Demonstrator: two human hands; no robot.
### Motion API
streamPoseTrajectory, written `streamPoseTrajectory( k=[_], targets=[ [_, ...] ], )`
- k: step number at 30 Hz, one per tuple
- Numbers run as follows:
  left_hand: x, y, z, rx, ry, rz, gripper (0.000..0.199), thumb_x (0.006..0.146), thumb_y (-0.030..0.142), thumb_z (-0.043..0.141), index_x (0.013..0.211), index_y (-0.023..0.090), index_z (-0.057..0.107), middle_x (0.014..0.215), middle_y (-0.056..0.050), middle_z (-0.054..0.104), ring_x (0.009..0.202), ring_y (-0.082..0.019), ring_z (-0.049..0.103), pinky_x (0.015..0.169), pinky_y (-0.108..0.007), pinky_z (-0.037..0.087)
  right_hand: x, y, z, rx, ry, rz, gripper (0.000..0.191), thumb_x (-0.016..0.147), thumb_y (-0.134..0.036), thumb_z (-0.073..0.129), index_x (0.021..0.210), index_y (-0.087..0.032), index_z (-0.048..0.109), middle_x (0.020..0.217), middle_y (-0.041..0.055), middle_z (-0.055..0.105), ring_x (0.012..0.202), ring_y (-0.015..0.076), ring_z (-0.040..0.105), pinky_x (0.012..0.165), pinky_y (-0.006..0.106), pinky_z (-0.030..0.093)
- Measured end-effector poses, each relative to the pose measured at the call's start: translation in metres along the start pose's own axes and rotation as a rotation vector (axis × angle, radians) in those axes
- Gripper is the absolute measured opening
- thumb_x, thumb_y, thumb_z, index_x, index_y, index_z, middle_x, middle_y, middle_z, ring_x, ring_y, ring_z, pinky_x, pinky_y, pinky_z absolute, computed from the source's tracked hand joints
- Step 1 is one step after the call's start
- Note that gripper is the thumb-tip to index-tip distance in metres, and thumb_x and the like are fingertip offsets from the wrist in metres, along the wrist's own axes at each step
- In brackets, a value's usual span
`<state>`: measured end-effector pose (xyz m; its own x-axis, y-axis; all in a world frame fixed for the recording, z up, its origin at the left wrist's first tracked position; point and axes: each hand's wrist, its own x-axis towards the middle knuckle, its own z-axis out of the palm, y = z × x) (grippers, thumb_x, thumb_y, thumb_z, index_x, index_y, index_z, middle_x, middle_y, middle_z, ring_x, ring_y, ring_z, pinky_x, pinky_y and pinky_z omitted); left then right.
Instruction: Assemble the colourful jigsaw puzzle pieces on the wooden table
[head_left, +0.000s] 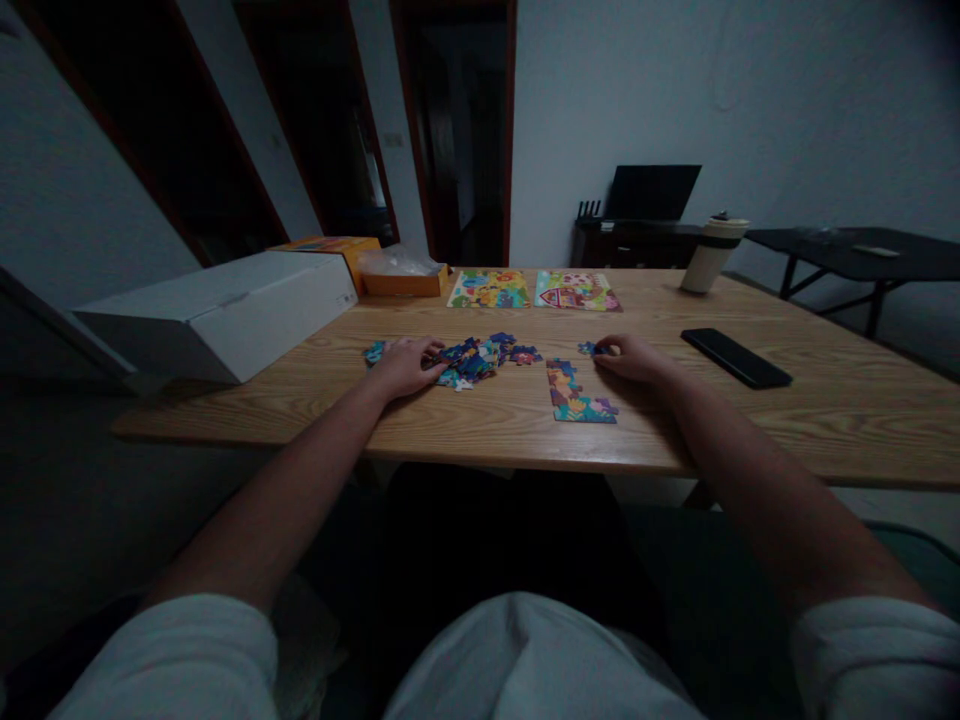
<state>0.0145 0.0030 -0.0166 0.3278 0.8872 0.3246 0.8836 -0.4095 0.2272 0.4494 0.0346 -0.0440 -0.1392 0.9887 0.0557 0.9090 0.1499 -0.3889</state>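
Blue cardboard jigsaw pieces [480,360], heaped at frame centre, look light, thin and best pinched by their edges; the left hand [405,365] rests spread on them, while the right hand [630,358] pinches one small blue piece [589,348].

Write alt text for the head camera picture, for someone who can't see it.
A seated person's left hand rests on a pile of loose puzzle pieces on a wooden table, while the right hand touches a small piece beside a partly joined section. Two finished puzzles, a phone, a cup and boxes lie around.
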Motion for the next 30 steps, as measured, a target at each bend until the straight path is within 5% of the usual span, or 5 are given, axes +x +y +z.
streamPoseTrajectory(
  k=[5,10,15,23,30],
  targets=[
    [-0.001,0.004,-0.004,0.015,0.125,-0.032,0.039,0.081,0.045,0.064,0.114,0.024,0.065,0.111,-0.006,0.072,0.108,-0.031,0.060,0.097,-0.043,0.039,-0.008,-0.019,0.002,-0.025,0.144,-0.190,0.046,0.088,-0.046,0.060,0.123,-0.017,0.065,0.133,0.0152,0.059,0.119,0.0294,0.057,0.100,0.038,0.044],
    [-0.001,0.011,-0.008,-0.013,0.193,0.019,0.040,0.081,0.047,0.067,0.111,0.022,0.066,0.110,-0.009,0.069,0.107,-0.031,0.060,0.096,-0.042,0.040,-0.021,-0.051,0.005,0.078,-0.094,-0.376,0.055,0.082,-0.059,0.065,0.124,-0.025,0.067,0.125,0.0107,0.065,0.104,0.0256,0.064,0.090,0.036,0.050],
    [-0.003,0.035,-0.008,-0.006,0.194,0.091,0.039,0.082,0.048,0.067,0.113,0.024,0.065,0.113,-0.008,0.067,0.110,-0.032,0.058,0.100,-0.044,0.037,-0.029,-0.059,0.000,0.110,-0.159,-0.314,0.057,0.077,-0.059,0.070,0.122,-0.024,0.069,0.105,0.0084,0.072,0.086,0.0226,0.066,0.075,0.033,0.051],
    [0.012,0.100,0.005,-0.092,0.203,0.239,0.037,0.083,0.041,0.069,0.114,0.023,0.061,0.111,-0.007,0.068,0.105,-0.026,0.061,0.096,-0.040,0.042,-0.033,-0.058,-0.008,0.167,-0.225,-0.335,0.054,0.069,-0.050,0.078,0.117,-0.026,0.070,0.116,0.0061,0.069,0.091,0.0223,0.063,0.080,0.033,0.049],
    [0.047,0.142,0.028,-0.115,0.258,0.397,0.033,0.082,0.036,0.072,0.109,0.020,0.062,0.109,-0.008,0.068,0.105,-0.025,0.061,0.092,-0.037,0.045,-0.029,-0.067,-0.004,0.774,-0.045,-0.307,0.038,0.087,-0.052,0.056,0.102,-0.020,0.069,0.097,0.0060,0.068,0.077,0.0161,0.056,0.067,0.028,0.045]
  ],
)
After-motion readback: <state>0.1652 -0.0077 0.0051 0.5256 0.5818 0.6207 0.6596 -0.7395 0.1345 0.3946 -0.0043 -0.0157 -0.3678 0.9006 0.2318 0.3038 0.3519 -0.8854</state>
